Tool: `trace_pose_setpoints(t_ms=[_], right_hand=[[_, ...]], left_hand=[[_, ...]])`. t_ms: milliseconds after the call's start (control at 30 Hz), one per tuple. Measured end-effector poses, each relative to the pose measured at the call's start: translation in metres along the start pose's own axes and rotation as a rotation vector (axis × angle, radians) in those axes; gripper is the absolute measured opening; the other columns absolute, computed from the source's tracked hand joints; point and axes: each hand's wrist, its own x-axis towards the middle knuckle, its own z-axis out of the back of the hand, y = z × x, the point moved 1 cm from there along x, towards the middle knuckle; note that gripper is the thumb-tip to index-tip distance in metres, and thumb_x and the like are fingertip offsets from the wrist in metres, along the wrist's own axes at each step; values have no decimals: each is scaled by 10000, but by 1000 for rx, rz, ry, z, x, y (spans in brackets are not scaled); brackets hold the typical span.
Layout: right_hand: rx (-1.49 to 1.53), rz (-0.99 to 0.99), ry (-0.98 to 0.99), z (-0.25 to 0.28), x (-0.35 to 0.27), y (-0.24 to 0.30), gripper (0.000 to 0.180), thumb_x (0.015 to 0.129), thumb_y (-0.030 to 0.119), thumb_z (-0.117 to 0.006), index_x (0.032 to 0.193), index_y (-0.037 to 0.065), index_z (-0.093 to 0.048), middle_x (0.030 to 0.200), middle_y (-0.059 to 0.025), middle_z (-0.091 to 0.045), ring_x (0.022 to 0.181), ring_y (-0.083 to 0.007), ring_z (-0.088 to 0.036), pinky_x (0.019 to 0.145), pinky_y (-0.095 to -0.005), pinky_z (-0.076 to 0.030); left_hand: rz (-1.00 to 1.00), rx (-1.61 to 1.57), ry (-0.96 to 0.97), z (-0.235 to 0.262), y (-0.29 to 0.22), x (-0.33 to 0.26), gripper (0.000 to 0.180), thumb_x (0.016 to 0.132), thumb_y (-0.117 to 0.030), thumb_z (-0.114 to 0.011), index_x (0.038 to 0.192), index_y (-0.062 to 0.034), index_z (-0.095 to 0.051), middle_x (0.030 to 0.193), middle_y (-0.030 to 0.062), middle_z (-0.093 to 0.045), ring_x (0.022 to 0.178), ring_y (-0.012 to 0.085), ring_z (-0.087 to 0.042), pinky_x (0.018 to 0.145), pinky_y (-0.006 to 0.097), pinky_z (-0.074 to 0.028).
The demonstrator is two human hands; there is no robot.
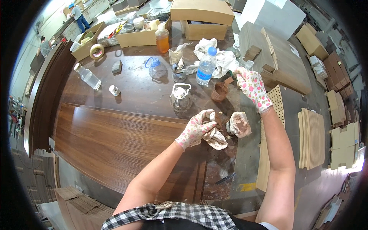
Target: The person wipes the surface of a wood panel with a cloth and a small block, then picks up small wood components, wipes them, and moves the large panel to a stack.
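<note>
Stained white cloth (216,138) bunched near the bench's (130,90) right edge; left hand (196,128) has it, fingers closed on a fold. Right hand (253,88) by same edge, farther back; fingers curled inward, cannot tell what they grip. Brown-smeared cup (219,92) just left of it. Wood panel (126,142) covers front left corner.

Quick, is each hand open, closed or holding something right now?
Left hand: closed on a stained cloth.
Right hand: can't tell whether it's holding anything.
</note>
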Motion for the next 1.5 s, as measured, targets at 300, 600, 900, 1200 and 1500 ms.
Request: trace_pose_setpoints(t_ms=[300, 600, 900, 1200, 1500], right_hand=[[56, -1, -89, -3, -7, -3, 181, 917, 131, -539, 1050, 102, -657, 746, -100, -675, 659, -205, -666, 629, -325, -514], [177, -95, -132, -30, -34, -12, 208, 882, 167, -557, 1058, 185, -665, 841, -109, -690, 778, -297, -662, 702, -406, -523], [411, -276, -191, -32, -58, -3, 268, 856, 44, -554, 1082, 113, -682, 864, -82, -708, 731, -158, -677, 660, -290, -530], [577, -355, -67, -49, -83, -14, 230, 869, 63, -583, 1077, 36, -680, 964, -90, -695, 750, -156, -659, 689, -267, -520], [617, -495, -134, -44, -76, -6, 208, 869, 88, -623, 1059, 19, -671, 892, -86, -710, 754, -126, -650, 684, -268, -513]], left_hand=[[31, -395, -8, 5, -3, 14, 330, 936, -42, -556, 1256, -9, -481, 1008, 55, -619, 860, 131, -629, 723, 261, -546], [11, -210, -67, 2, 14, 37, 364, 936, -40, -567, 1288, 13, -488, 1110, 45, -607, 950, 87, -591, 799, 230, -510], [7, -280, -54, 8, 13, 40, 410, 943, -35, -551, 1334, 20, -441, 1157, 67, -592, 962, 102, -598, 803, 228, -518], [-37, -470, 36, 5, 16, 56, 399, 974, -17, -447, 1362, 14, -366, 1193, 160, -576, 1004, 263, -652, 846, 331, -575], [-61, -397, -77, 5, 24, 62, 408, 949, 9, -498, 1347, 12, -408, 1218, 113, -572, 972, 162, -632, 797, 264, -565]])
